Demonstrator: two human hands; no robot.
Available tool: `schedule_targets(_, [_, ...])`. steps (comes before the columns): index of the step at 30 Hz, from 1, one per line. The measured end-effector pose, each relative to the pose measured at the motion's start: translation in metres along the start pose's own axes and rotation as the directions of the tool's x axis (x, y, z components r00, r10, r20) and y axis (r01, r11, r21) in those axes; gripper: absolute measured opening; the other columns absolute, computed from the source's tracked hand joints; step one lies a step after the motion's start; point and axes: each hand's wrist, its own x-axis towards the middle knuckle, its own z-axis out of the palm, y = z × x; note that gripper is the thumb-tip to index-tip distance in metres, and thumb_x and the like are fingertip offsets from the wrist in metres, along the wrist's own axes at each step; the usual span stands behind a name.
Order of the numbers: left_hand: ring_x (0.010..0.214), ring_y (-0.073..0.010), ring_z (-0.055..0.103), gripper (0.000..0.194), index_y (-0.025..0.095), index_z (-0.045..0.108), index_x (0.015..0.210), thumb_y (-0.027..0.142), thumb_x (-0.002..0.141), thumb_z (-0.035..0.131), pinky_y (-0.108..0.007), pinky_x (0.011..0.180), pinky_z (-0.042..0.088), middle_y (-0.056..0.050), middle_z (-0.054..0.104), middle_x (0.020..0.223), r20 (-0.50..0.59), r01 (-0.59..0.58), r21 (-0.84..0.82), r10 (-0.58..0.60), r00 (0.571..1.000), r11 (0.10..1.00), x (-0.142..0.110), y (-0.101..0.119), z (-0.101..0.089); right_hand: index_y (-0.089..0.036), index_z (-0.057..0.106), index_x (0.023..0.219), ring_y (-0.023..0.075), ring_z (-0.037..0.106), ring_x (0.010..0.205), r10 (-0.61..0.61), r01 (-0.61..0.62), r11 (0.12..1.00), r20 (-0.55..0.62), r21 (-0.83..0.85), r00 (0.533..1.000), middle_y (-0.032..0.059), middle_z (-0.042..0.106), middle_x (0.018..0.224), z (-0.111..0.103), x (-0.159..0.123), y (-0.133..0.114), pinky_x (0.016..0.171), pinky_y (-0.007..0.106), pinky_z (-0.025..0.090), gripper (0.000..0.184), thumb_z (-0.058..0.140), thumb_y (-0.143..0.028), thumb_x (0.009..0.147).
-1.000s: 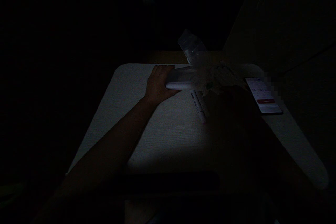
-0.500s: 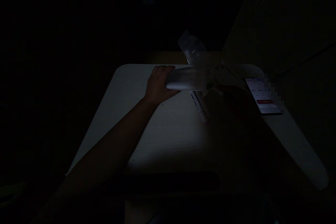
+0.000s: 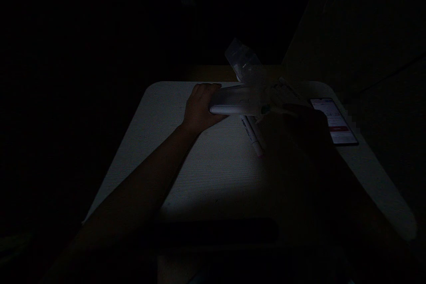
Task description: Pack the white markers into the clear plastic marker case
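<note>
My left hand (image 3: 199, 108) is wrapped around the closed end of a clear plastic case (image 3: 229, 101), which lies on its side on the white table. The case's see-through lid (image 3: 244, 57) stands up at the back. Deep in shadow, my right hand (image 3: 308, 124) is at the case's other end, its fingers curled by a slim pale thing too dark to name. Under the case's front edge sticks out a white marker (image 3: 252, 136) with dark lettering and a pinkish end. More pale markers (image 3: 288, 88) lie behind my right hand, dimly seen.
A phone (image 3: 341, 124) with a lit screen lies at the right, close to my right hand. The white table (image 3: 146, 151) has rounded corners. A wall (image 3: 376, 44) rises along the right, with a dark cable before it. Most of the room is black.
My right hand has shifted slightly, and its knuckles now overlap the phone's left edge. My left hand, the case and the marker in front stay put.
</note>
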Motion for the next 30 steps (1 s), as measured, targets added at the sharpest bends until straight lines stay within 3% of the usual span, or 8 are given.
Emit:
schedule_targets(6, [0.099,-0.0291,0.054,0.083,0.02,0.045,0.12,0.078,0.062,0.055,-0.043,0.086,0.042,-0.011,0.058,0.107,0.003,-0.011,-0.019,0.011,1.0,1.0,-0.001,-0.001,0.0,-0.02,0.067,0.104,0.023,0.066,0.092,-0.077,0.082,0.995,-0.09,0.05,0.993,0.0077,0.07,0.102,-0.001,-0.001,0.0,0.08,0.038,0.052,0.03,0.053,-0.025,0.079])
schedule_targets(12, [0.099,-0.0282,0.054,0.081,0.021,0.044,0.121,0.076,0.063,0.057,-0.042,0.085,0.041,-0.01,0.058,0.109,-0.015,-0.035,-0.017,0.035,0.999,0.999,-0.001,-0.002,0.001,-0.018,0.068,0.1,0.0206,0.065,0.085,-0.007,0.029,0.996,-0.256,0.081,0.967,0.0084,0.071,0.097,-0.007,-0.003,-0.007,0.073,0.033,0.051,0.028,0.054,-0.033,0.08])
schedule_targets(18, [0.097,-0.0277,0.055,0.077,0.02,0.046,0.118,0.07,0.063,0.062,-0.041,0.084,0.042,-0.01,0.06,0.107,-0.01,-0.021,-0.011,0.021,1.0,1.0,0.0,-0.001,-0.001,-0.019,0.064,0.105,0.018,0.063,0.071,0.129,-0.033,0.96,-0.336,0.279,0.933,0.0085,0.068,0.097,-0.011,-0.007,-0.008,0.061,0.032,0.05,0.035,0.055,-0.04,0.079])
schedule_targets(21, [0.099,-0.0282,0.055,0.073,0.02,0.047,0.119,0.066,0.065,0.063,-0.041,0.085,0.042,-0.01,0.06,0.107,0.007,-0.018,-0.02,0.019,1.0,1.0,0.0,-0.002,-0.002,-0.014,0.065,0.098,0.0181,0.063,0.072,0.189,-0.046,0.942,-0.416,0.331,0.89,0.0102,0.067,0.093,-0.017,-0.008,-0.015,0.06,0.031,0.049,0.031,0.057,-0.037,0.078])
schedule_targets(26, [0.096,-0.028,0.055,0.065,0.021,0.048,0.118,0.057,0.067,0.066,-0.041,0.082,0.044,-0.01,0.061,0.105,0.004,-0.027,0.005,0.027,1.0,1.0,0.0,-0.002,-0.004,-0.015,0.059,0.079,0.0161,0.06,0.063,0.307,-0.092,0.923,-0.57,0.374,0.762,0.0073,0.062,0.078,-0.028,-0.008,-0.026,0.057,0.031,0.048,0.02,0.061,-0.034,0.074])
schedule_targets(28, [0.096,-0.028,0.055,0.065,0.02,0.048,0.118,0.055,0.066,0.067,-0.041,0.081,0.044,-0.01,0.061,0.106,0.016,-0.029,0.002,0.029,0.999,1.0,0.0,-0.003,-0.004,-0.017,0.054,0.075,0.016,0.057,0.058,0.328,-0.112,0.924,-0.608,0.365,0.723,0.0049,0.057,0.069,-0.028,-0.008,-0.02,0.054,0.032,0.046,0.022,0.06,-0.038,0.074])
schedule_targets(30, [0.096,-0.0279,0.055,0.065,0.02,0.049,0.117,0.055,0.066,0.067,-0.041,0.08,0.044,-0.01,0.061,0.105,0.024,-0.031,0.005,0.031,0.999,1.0,0.0,-0.003,-0.005,-0.019,0.051,0.075,0.017,0.055,0.058,0.318,-0.099,0.927,-0.614,0.363,0.722,0.0043,0.053,0.068,-0.026,-0.008,-0.007,0.052,0.033,0.045,0.025,0.055,-0.044,0.076])
